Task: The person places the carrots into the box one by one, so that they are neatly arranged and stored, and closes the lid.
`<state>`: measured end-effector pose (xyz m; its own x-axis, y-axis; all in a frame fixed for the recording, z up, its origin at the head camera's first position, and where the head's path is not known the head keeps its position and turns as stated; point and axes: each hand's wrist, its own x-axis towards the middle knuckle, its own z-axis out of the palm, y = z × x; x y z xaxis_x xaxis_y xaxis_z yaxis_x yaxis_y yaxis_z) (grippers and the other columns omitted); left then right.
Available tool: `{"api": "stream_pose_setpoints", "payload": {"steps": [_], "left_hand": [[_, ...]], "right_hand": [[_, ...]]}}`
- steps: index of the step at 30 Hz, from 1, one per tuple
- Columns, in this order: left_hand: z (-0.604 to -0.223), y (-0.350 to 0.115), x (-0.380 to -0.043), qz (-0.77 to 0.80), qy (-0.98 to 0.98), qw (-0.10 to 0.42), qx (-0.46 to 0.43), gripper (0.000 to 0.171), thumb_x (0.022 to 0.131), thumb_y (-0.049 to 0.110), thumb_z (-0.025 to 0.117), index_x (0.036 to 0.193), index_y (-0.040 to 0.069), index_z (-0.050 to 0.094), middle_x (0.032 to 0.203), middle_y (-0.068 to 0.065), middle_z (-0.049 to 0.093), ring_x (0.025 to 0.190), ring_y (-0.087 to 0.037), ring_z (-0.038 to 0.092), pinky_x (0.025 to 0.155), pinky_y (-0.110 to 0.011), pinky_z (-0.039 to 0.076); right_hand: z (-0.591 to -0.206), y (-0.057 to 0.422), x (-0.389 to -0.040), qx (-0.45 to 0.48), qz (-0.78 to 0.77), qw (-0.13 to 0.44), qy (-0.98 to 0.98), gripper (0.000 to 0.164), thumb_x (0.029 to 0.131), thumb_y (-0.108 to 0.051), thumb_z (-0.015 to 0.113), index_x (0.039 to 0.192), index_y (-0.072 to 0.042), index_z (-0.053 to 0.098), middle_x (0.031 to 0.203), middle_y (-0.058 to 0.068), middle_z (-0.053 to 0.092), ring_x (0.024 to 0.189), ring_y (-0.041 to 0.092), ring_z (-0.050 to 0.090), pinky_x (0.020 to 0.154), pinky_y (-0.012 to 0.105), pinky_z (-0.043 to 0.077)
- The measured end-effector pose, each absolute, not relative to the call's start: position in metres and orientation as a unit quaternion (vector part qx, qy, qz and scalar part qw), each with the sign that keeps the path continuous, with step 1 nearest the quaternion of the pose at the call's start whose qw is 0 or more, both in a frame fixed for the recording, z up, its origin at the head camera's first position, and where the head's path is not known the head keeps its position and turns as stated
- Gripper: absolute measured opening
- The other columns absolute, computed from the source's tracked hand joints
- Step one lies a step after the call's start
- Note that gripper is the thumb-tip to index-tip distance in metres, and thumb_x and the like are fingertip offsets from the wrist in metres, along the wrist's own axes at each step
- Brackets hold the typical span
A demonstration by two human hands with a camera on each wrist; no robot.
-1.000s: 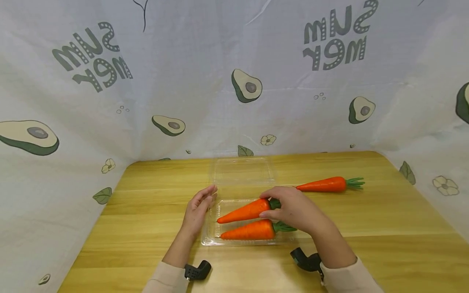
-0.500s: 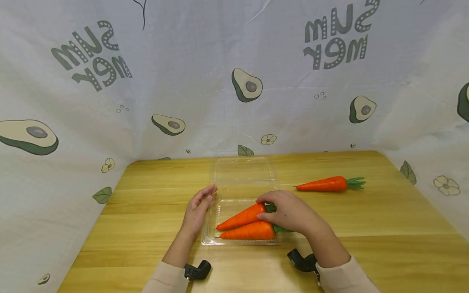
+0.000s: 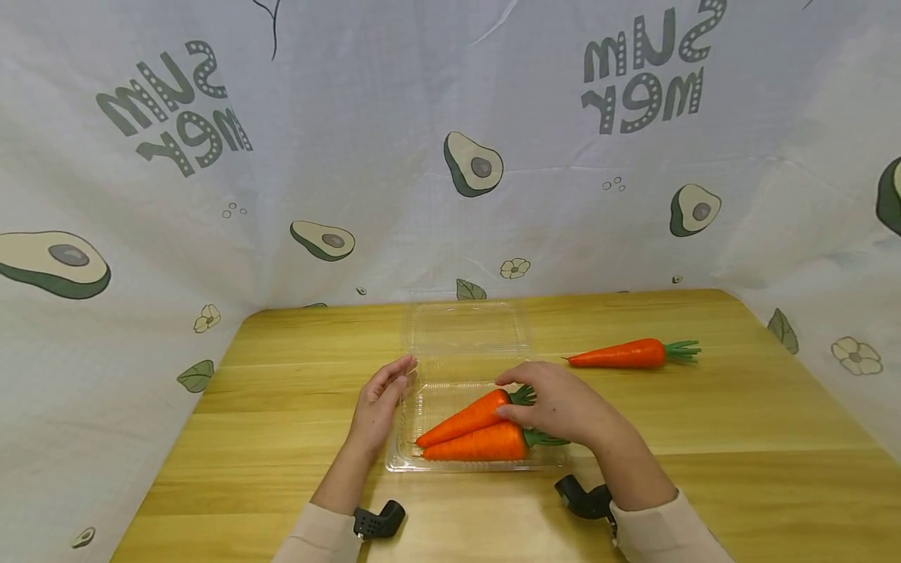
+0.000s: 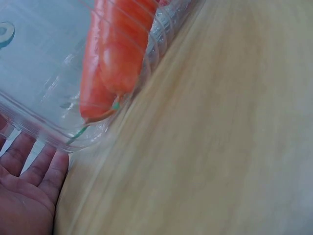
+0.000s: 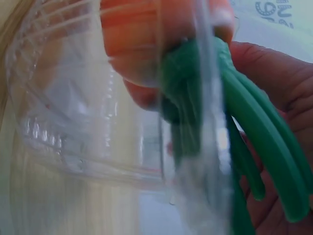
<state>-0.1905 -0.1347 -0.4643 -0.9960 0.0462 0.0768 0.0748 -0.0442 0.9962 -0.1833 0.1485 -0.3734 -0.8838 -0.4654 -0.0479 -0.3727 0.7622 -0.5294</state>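
Observation:
Two orange carrots with green tops lie side by side in a clear plastic clamshell box [image 3: 436, 395], their tips pointing left. At the upper carrot [image 3: 464, 418] my right hand [image 3: 563, 403] has its thumb and fingers around the crown end. The lower carrot [image 3: 479, 443] lies against it, its green stems reaching the box's right side. My left hand [image 3: 376, 410] is at the box's left edge, fingers extended; in the left wrist view its fingers [image 4: 36, 169] meet the clear rim. In the right wrist view, green stems [image 5: 259, 132] partly cover the right hand.
A third carrot [image 3: 622, 354] lies on the wooden table [image 3: 296, 438], behind and right of the box. The box's clear lid [image 3: 468, 327] is folded back toward the rear. A printed avocado-pattern cloth [image 3: 394, 156] surrounds the back and sides of the table.
The upper carrot has come down toward the front and now touches the lower one. My right hand moved with it, then shifted slightly back. The left hand stays in place.

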Motion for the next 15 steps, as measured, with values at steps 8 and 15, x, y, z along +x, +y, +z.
{"api": "stream_pose_setpoints", "payload": {"steps": [8,15], "left_hand": [[-0.465,-0.135,-0.190,-0.720,-0.693,0.013,-0.047,0.041,0.107,0.010,0.045,0.146,-0.002,0.050,0.151,-0.023,0.053,0.141,-0.040,0.051,0.117,-0.045,0.045],[-0.463,-0.135,-0.189,-0.717,-0.695,0.009,-0.046,0.042,0.108,0.010,0.045,0.147,-0.002,0.049,0.152,-0.021,0.052,0.142,-0.039,0.051,0.118,-0.045,0.043]], "right_hand": [[-0.369,0.158,-0.184,-0.209,-0.298,0.100,0.926,0.046,0.093,-0.041,0.074,0.130,-0.013,0.069,0.134,0.006,0.068,0.127,0.034,0.061,0.104,0.057,0.052],[-0.361,0.190,-0.187,-0.166,-0.311,0.040,0.935,0.045,0.098,-0.043,0.067,0.132,-0.013,0.067,0.136,0.013,0.066,0.127,0.040,0.059,0.103,0.063,0.050]]}}
